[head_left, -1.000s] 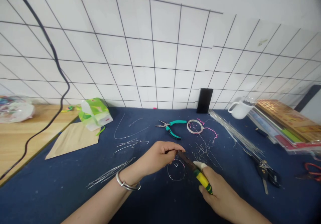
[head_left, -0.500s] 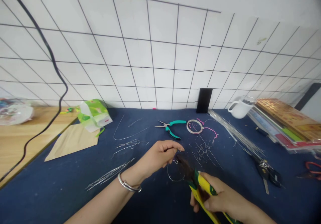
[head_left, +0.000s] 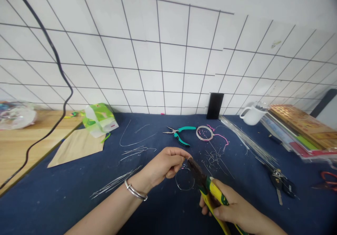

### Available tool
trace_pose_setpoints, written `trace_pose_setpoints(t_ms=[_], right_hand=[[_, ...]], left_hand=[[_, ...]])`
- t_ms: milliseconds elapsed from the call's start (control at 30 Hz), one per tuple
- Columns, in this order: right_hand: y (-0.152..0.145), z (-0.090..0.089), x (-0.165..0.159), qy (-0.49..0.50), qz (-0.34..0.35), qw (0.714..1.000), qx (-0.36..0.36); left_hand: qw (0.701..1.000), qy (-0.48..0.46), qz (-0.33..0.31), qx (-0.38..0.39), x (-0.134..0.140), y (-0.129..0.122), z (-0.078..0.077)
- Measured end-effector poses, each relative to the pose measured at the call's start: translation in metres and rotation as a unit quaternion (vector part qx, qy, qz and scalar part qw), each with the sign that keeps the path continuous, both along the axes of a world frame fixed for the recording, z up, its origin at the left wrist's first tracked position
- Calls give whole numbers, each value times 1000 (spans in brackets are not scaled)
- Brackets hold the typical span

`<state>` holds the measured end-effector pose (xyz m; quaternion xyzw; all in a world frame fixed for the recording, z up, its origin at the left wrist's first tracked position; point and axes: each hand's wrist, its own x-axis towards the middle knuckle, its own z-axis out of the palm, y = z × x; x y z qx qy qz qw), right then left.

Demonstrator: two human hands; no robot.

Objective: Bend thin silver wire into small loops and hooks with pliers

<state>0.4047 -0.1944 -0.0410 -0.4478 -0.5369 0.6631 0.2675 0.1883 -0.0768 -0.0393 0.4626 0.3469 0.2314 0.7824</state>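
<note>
My right hand [head_left: 231, 203] is wrapped round the yellow and green handles of a pair of pliers [head_left: 196, 171], whose dark jaws point up and left. At the jaw tips, the thumb and forefinger of my left hand [head_left: 170, 163] pinch a tiny piece of wire, mostly hidden by the fingers. Below the fingertips a thin wire loop [head_left: 185, 189] lies on the dark blue cloth. Just beyond my hands are teal-handled needle-nose pliers [head_left: 181, 133]. Short wire scraps [head_left: 216, 157] are scattered to the right of the jaws.
Left of my hands lie bundles of cut wire [head_left: 116, 182] and brown paper [head_left: 76, 149]. Behind to the right are a round ring [head_left: 197, 134] with pink cord, a long wire bundle [head_left: 250, 142], a white mug [head_left: 252, 113], keys [head_left: 277, 184] and books [head_left: 302, 129].
The plier jaws have shifted up to my left fingertips, and my left fingers have drawn in slightly. The view has moved a little; the things on the cloth lie as before.
</note>
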Motion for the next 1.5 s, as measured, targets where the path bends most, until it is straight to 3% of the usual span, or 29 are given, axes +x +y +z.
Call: trace_pose_setpoints(t_ms=[600, 967, 1133, 1333, 1500], right_hand=[[-3, 1, -2, -46, -19, 999, 12], [-8, -11, -5, 115, -48, 992, -32], [-8, -19, -2, 160, -44, 983, -74], [-9, -16, -7, 72, -56, 995, -36], [-7, -1, -15, -54, -68, 996, 8]], left_hand=[[1000, 15, -14, 2, 1, 0, -6], [973, 104, -7, 208, 5, -3, -10], [976, 92, 3, 197, 10, -4, -15], [964, 114, 5, 242, 8, -4, -9], [907, 173, 9, 384, 4, -8, 7]])
